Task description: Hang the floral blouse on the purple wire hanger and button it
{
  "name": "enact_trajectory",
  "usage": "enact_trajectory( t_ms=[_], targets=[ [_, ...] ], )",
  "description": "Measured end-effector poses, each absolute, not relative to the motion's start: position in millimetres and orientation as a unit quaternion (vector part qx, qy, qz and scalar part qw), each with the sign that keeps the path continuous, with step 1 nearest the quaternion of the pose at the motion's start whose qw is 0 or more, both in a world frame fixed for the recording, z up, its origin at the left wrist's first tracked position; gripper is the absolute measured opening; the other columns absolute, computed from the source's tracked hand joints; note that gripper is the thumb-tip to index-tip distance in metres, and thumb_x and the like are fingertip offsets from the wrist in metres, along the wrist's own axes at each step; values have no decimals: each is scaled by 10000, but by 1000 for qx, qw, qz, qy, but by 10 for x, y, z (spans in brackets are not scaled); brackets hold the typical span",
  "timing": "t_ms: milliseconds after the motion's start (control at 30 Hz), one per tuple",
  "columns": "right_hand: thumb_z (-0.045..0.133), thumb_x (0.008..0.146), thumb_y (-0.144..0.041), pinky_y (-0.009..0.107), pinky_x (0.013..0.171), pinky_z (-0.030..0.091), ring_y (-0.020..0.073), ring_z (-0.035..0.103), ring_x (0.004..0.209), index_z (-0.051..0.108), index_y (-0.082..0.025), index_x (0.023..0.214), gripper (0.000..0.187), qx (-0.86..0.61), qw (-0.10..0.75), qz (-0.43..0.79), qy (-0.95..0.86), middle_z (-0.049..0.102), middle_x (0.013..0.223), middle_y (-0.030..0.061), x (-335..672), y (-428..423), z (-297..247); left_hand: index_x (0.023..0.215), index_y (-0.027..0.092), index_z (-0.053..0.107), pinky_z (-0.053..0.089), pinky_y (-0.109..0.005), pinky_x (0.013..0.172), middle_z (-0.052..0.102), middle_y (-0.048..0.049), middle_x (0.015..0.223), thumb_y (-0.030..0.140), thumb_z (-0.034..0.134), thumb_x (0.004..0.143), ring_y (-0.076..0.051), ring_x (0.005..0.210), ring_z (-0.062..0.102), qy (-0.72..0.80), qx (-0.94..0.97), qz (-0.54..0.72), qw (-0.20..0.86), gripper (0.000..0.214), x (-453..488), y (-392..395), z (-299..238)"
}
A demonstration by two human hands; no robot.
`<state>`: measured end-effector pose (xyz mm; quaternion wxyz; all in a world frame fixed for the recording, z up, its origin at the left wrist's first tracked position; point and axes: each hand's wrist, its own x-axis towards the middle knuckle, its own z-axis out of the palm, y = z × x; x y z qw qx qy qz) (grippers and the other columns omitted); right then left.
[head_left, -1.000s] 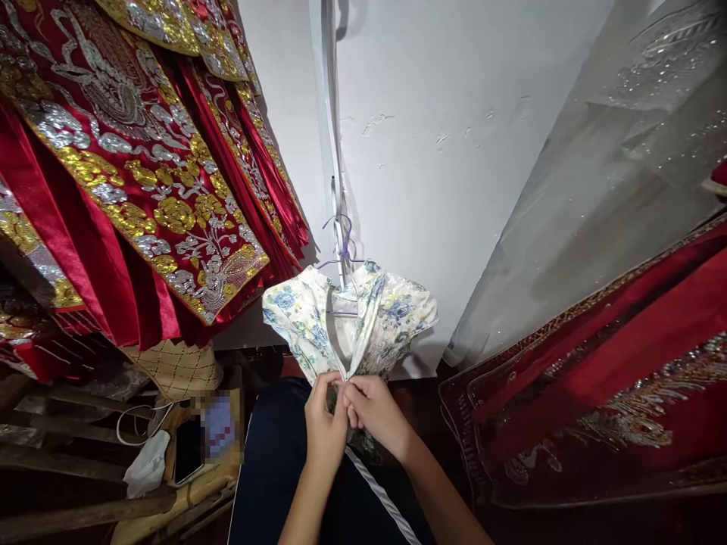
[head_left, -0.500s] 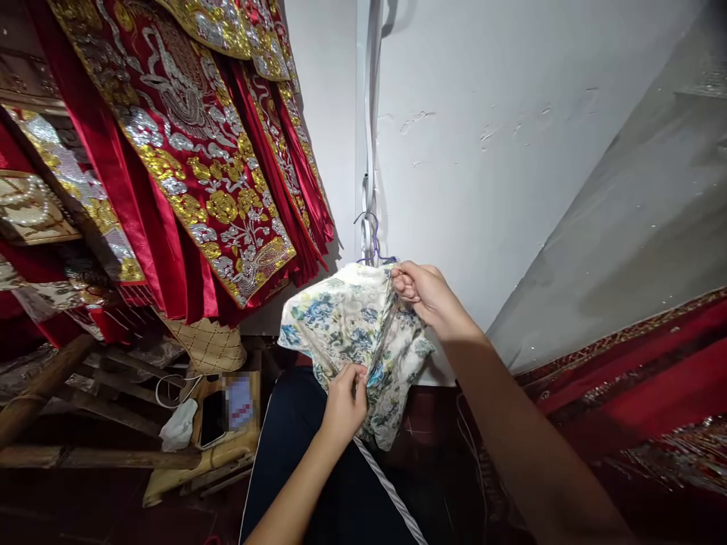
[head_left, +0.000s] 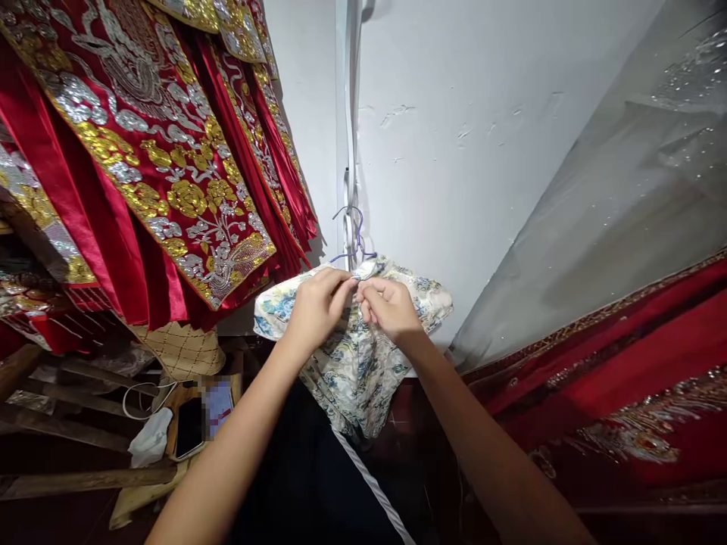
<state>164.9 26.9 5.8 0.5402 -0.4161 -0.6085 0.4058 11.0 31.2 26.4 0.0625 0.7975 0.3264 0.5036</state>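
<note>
A floral short-sleeved shirt (head_left: pixel 357 378), white with blue and yellow flowers, hangs on a purple wire hanger (head_left: pixel 359 231) in front of me. My left hand (head_left: pixel 319 306) pinches the fabric at the middle of the neckline. Right beside it, my right hand (head_left: pixel 389 306) grips the collar edge with curled fingers, the fingertips of both hands almost touching. The small piece of shirt between them is mostly covered by my fingers. Below the hem, a striped pole (head_left: pixel 369 481) slants down to the right.
Red sequinned costumes (head_left: pixel 187 197) hang at the left. A pale pole (head_left: pixel 347 98) stands against the white wall (head_left: pixel 454 189). Low on the left, a phone (head_left: pixel 190 428) and a white crumpled item (head_left: pixel 151 437) lie on a bamboo seat. Clear plastic sheeting (head_left: pixel 568 250) covers red fabric at the right.
My left hand has moved up from the lower front of the shirt to the neckline. My right hand has come inward to meet it, and the shirt's two sides now hang more evenly.
</note>
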Motion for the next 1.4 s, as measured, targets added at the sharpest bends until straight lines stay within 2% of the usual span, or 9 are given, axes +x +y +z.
enact_trajectory(
  t_ms=[267,433,533,667,800,933,1133,1267,1400],
  targets=[
    [499,837,-214,225,485,352,106,463,416,590,-183,613,244,-464,421,453,-634,529,431,-37,1693,170,-777,872,210,610,496,-305,820,623,-3,834,336,588,918,-145,812,603,398,428,774,244,136,-542,215,52],
    [470,839,-214,223,467,295,94,419,390,546,-190,603,248,-418,452,531,-583,470,406,-52,1603,-296,-1090,643,234,402,527,-333,721,514,-1,583,418,531,862,-169,669,595,429,312,739,415,314,-733,21,-751],
    [470,845,-250,235,440,214,83,342,371,506,-192,558,295,-448,450,545,-548,418,404,-54,1637,-510,-1326,666,222,503,523,-315,699,599,-25,671,427,660,780,-178,710,626,438,307,692,484,282,-385,-121,-1087],
    [569,857,-365,252,457,222,98,334,429,527,-183,521,384,-511,321,511,-612,394,431,-40,1926,-538,-1491,818,182,642,516,-317,799,658,-60,837,430,706,802,-190,808,639,402,369,630,552,257,101,-225,-945],
    [586,860,-517,309,665,449,197,556,707,626,-197,712,355,-531,464,407,-581,614,688,21,2111,-318,-1350,838,176,632,465,-272,772,604,-29,809,408,546,956,-159,790,578,331,585,530,517,274,420,-348,-468],
    [577,829,-643,382,874,515,271,628,1008,679,-231,934,438,-424,583,545,-429,712,919,58,1991,-213,-1089,983,197,665,448,-324,917,642,-68,987,361,473,1000,-207,979,588,284,735,459,410,253,572,-433,-154],
    [577,808,-737,375,760,575,272,697,903,701,-218,901,541,-331,440,717,-428,732,843,79,1999,-278,-538,1493,244,381,350,-405,1106,633,-105,1284,507,330,1028,-249,1246,541,305,765,396,405,537,309,-236,-163],
    [814,687,-387,345,645,561,247,696,732,708,-184,863,289,-356,299,663,-587,732,808,61,2203,-206,-156,1094,177,694,477,-342,864,722,-82,996,625,253,997,-255,937,642,325,792,278,435,636,-17,-152,-450],
    [711,724,-258,290,546,473,211,639,647,702,-166,799,119,-487,486,376,-620,690,736,64,2315,150,-2,799,196,698,413,-284,663,704,-59,781,550,526,925,-235,722,625,470,800,232,293,413,-410,-121,-624]
  ],
)
